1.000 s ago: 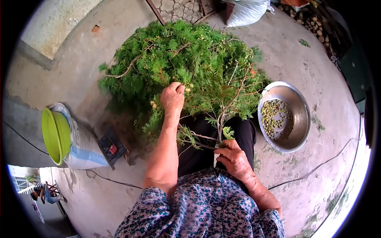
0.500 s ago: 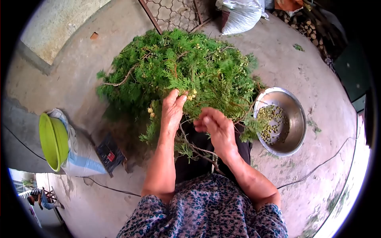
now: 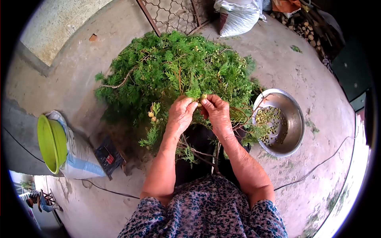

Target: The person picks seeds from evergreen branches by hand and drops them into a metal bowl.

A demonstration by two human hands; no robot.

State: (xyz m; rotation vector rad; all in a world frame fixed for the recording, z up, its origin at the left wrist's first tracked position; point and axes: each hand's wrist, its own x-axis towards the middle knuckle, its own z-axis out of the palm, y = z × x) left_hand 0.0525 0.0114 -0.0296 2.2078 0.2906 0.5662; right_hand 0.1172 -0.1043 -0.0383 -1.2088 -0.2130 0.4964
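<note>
A big heap of leafy green conifer branches (image 3: pixel 158 67) spreads out in front of me. My left hand (image 3: pixel 180 113) is closed around a sprig bearing small yellow-green cones. Right beside it, my right hand (image 3: pixel 217 113) pinches a small cone (image 3: pixel 204 96) on the same sprig, thumb and fingers together. The two hands nearly touch at the fingertips. Another pair of yellowish cones (image 3: pixel 152 114) hangs left of my left wrist. To the right stands a metal basin (image 3: pixel 295 123) with many small green cones (image 3: pixel 270 119) in it; some foliage overhangs its left rim.
At left, a lime-green plastic basin (image 3: pixel 47 144) rests against a white sack (image 3: pixel 79 158), with a dark panel (image 3: pixel 107 156) beside it. Another white sack (image 3: pixel 240 18) and stacked firewood (image 3: pixel 307 33) are at the back. A thin cable (image 3: pixel 313 172) runs along the concrete floor.
My right hand has moved up and left from below the sprig to the cones by my left hand, and its fingers have closed on one. My left hand has shifted slightly down and right.
</note>
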